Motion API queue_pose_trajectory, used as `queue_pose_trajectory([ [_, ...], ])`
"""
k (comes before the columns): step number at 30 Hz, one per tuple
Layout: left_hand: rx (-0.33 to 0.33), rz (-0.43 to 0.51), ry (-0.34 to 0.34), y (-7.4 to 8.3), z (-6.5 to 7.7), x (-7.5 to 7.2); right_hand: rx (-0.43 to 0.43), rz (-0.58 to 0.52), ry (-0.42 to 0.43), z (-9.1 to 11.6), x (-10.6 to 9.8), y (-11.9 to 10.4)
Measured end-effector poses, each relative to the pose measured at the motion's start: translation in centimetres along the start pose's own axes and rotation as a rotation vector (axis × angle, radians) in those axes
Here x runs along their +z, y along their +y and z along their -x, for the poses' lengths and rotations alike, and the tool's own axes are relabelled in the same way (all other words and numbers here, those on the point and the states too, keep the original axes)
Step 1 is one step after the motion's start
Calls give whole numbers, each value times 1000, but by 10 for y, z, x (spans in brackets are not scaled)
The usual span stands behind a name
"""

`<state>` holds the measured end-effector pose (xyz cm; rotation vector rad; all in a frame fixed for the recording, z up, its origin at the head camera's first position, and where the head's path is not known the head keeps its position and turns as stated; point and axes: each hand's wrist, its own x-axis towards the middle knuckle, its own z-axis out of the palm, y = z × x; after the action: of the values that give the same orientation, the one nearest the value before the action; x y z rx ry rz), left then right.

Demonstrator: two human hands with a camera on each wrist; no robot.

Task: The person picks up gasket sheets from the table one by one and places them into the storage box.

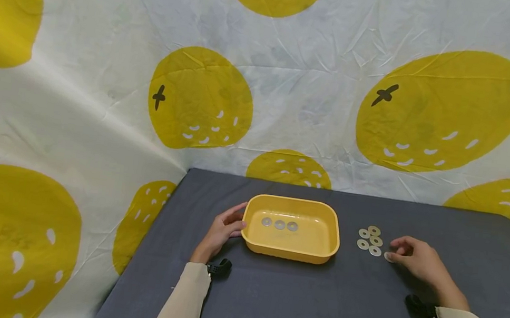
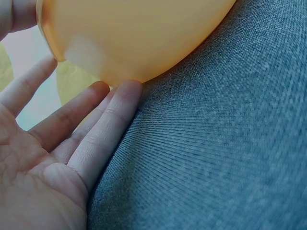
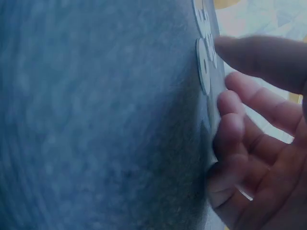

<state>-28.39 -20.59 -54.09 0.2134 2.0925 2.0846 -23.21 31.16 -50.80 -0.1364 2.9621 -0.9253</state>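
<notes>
A yellow rectangular tray (image 1: 288, 255) stands on the dark cloth, with three metal washers (image 1: 280, 224) in a row on its floor. My left hand (image 1: 222, 229) is at its left end; the extended fingers (image 2: 100, 134) touch the outer wall and the thumb lies by the rim. To the right of the tray, several flat washers (image 1: 376, 241) lie in a cluster. One more washer (image 1: 388, 256) lies just right of them, at my right hand's thumb tip. That right hand (image 1: 419, 259) is low over the cloth, thumb (image 3: 259, 57) apart from the loosely bent fingers.
Dark grey cloth (image 1: 289, 306) covers the table under everything. Behind and to the left hangs a white curtain (image 1: 300, 101) printed with large yellow fruit. Each wrist wears a black band, the left band (image 1: 219, 269) close to the tray's front left corner.
</notes>
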Motion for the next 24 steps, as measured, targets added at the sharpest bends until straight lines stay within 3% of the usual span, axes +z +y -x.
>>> queue_pose_trajectory([
  [14,2,-8,3,0,-1,0,-7,25,-34,-4,2,2],
  [24,4,-18,6,-3,-1,1,-67,33,-16,-1,6,2],
])
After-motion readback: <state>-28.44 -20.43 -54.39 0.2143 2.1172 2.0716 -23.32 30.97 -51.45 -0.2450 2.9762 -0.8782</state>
